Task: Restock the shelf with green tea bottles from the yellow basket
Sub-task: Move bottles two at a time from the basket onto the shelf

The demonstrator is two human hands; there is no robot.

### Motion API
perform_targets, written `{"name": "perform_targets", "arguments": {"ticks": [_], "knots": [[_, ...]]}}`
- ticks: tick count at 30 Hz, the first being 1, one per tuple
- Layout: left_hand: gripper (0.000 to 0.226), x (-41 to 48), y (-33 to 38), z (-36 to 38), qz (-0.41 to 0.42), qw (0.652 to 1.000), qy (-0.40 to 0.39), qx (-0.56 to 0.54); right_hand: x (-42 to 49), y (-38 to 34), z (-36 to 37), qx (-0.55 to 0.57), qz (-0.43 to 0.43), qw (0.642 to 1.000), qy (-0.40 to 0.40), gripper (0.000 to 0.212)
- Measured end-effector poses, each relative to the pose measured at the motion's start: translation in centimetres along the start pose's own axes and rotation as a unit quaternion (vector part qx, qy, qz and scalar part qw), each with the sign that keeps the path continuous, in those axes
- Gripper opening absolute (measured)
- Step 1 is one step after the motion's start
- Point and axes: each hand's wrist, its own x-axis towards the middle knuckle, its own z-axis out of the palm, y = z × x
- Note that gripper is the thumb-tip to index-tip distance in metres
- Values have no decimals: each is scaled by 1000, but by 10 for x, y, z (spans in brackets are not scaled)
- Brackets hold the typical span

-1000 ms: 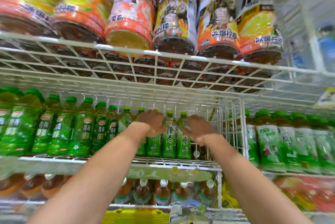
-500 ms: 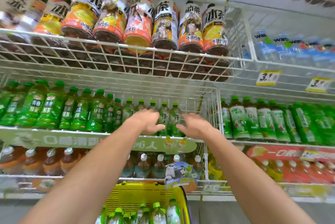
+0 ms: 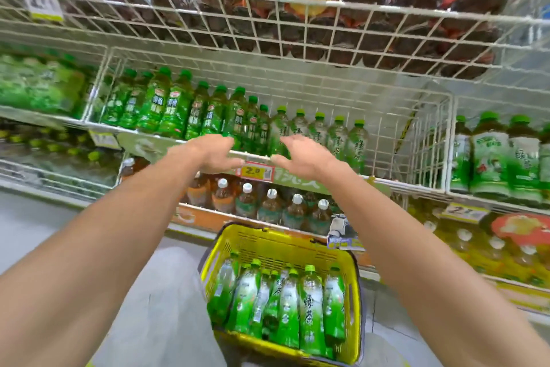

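A yellow basket (image 3: pixel 297 240) stands on the floor below me, packed with several green tea bottles (image 3: pixel 311 307) lying side by side. On the white wire shelf (image 3: pixel 422 140), a short row of the same green tea bottles (image 3: pixel 337 136) stands next to darker green bottles (image 3: pixel 175 105). My left hand (image 3: pixel 212 154) and my right hand (image 3: pixel 300 155) hover side by side in front of the shelf's front edge, fingers loosely spread, holding nothing. Both are apart from the bottles.
A wire rack (image 3: pixel 268 18) of orange-labelled tea bottles hangs close overhead. Brown tea bottles (image 3: pixel 270 204) with white caps fill the shelf below. A price tag (image 3: pixel 255 171) hangs on the shelf edge between my hands. More green bottles (image 3: pixel 491 155) stand in the right bay.
Both hands have drawn back out of the shelf and away from the bottles. The view has tilted down, and the yellow basket has come fully into sight.
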Motion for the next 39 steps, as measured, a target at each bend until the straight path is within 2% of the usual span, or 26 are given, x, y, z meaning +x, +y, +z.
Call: {"name": "perform_targets", "arguments": {"ticks": [3,7,13,16,22,28,39], "knots": [[76,-6,-21,19,-26,1000,-12,-12,6,-25,21,18,-39,999,0,72],[69,-3,-24,59,-16,999,-37,-23,5,-35,67,55,-49,997,-12,63],[61,-2,-4,139,-3,991,-126,-44,-17,-31,163,93,22,987,-130,63],[72,-4,-4,189,8,984,-170,-56,-31,-29,216,98,60,975,-191,66],[67,-4,-2,271,-7,966,-249,-72,-52,-31,283,112,102,952,-266,60],[61,10,4,307,-14,955,-277,-109,-47,-31,319,114,130,940,-296,65],[42,41,4,351,-96,946,-261,-165,-32,-40,361,172,177,924,-291,47]]}}
